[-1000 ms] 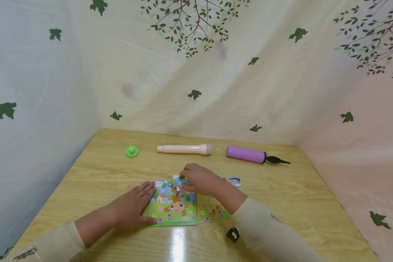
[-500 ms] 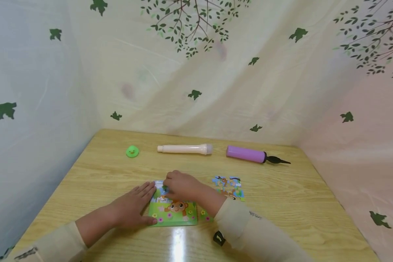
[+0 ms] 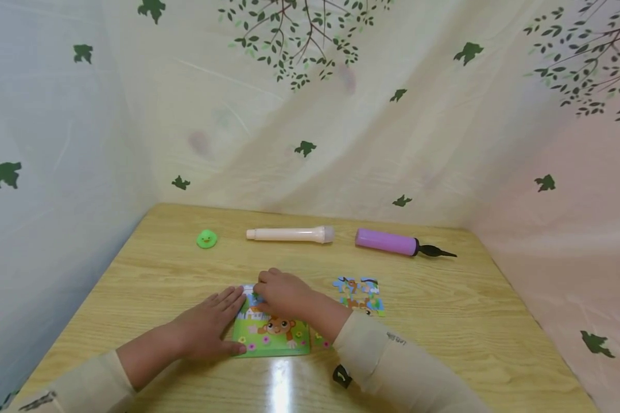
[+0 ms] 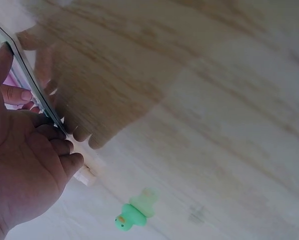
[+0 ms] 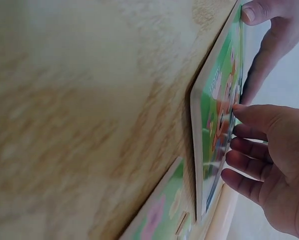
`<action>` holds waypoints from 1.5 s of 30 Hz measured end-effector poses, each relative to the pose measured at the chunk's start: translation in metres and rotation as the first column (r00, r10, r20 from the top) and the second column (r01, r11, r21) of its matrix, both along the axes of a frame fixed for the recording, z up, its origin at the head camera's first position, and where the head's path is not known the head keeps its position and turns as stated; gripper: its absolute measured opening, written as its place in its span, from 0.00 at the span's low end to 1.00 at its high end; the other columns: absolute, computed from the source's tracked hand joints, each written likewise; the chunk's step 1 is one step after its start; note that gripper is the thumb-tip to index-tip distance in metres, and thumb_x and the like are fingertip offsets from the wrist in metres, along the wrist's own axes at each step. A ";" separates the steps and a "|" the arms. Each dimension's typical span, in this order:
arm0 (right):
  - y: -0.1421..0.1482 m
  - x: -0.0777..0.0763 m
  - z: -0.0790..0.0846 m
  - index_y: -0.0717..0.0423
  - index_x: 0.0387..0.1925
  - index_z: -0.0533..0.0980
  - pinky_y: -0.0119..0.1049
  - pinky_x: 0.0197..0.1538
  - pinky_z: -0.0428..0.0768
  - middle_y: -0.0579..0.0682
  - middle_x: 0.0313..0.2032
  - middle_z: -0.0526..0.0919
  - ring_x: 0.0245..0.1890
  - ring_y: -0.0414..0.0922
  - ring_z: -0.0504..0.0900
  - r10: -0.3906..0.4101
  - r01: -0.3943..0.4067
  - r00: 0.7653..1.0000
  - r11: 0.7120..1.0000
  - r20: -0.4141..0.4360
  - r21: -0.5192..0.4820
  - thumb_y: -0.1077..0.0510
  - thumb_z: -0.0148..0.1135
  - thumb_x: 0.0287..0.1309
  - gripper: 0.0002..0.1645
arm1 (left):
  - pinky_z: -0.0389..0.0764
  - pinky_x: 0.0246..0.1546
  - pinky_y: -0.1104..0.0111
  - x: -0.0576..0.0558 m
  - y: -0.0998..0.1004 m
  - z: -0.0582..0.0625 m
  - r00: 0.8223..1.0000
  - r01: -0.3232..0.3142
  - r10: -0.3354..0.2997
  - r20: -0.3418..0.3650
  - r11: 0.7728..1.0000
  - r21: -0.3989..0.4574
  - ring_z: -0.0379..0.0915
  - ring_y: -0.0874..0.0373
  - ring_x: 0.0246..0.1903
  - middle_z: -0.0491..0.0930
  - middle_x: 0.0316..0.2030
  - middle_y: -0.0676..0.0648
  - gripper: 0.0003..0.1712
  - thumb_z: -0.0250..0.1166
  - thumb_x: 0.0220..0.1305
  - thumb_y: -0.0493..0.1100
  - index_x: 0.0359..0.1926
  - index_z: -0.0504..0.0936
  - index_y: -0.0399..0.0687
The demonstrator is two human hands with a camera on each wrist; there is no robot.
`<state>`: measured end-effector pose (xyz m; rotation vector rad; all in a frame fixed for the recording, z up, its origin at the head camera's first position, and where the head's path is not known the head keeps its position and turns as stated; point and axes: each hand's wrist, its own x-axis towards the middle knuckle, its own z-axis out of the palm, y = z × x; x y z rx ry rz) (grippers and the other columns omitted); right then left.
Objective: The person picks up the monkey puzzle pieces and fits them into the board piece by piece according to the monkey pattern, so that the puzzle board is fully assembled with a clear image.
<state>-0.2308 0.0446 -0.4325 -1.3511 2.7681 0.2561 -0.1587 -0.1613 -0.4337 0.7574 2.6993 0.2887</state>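
Head camera: a puzzle board printed with a monkey among flowers lies near the front of a wood-grain table, between a person's two bare hands. The left hand rests spread along the board's left side, fingers extended toward the upper corner and thumb at the lower one, touching the board without closing round it. The right hand reaches across the board's upper part, its fingers bent downward and partly hiding the picture. Seen from the right wrist, the thumb tip meets the printed face and the other fingers curve loosely beside it; whether they pinch a piece cannot be made out.

Just to the board's right, a green puzzle piece with a pink flower lies on the tabletop, mostly screened from above by the right forearm. More loose puzzle pieces, blue and brown, sit beyond that arm. Along the back of the table, from left to right, are a green toy duck, a pale microphone-shaped stick and a purple pump with a black nozzle. Behind them hangs a cream cloth patterned with birds and leafy branches.
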 end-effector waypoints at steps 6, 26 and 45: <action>-0.001 -0.001 -0.002 0.46 0.58 0.77 0.33 0.58 0.76 0.44 0.54 0.76 0.55 0.42 0.73 -0.023 0.023 1.000 1.000 0.013 -0.003 0.41 0.55 0.69 0.23 | 0.49 0.75 0.48 -0.001 -0.001 0.000 1.000 0.013 -0.013 -0.003 1.000 0.001 0.36 0.44 0.77 0.44 0.78 0.42 0.59 0.56 0.59 0.76 0.77 0.50 0.42; 0.039 -0.017 0.014 0.51 0.60 0.76 0.35 0.57 0.77 0.46 0.53 0.78 0.54 0.43 0.75 -0.070 0.086 0.990 0.987 0.120 -0.135 0.47 0.56 0.70 0.22 | 0.51 0.74 0.47 0.002 -0.001 -0.003 0.998 0.019 -0.020 -0.060 0.999 -0.028 0.41 0.42 0.76 0.47 0.77 0.41 0.59 0.55 0.57 0.78 0.76 0.54 0.43; 0.155 -0.037 0.024 0.60 0.57 0.77 0.47 0.57 0.79 0.56 0.53 0.79 0.54 0.53 0.78 -0.307 0.335 0.928 0.935 0.211 -0.112 0.53 0.64 0.64 0.23 | 0.52 0.74 0.47 0.002 0.003 0.003 0.999 0.015 -0.017 -0.047 0.999 -0.047 0.41 0.42 0.76 0.47 0.77 0.41 0.59 0.57 0.57 0.77 0.76 0.54 0.44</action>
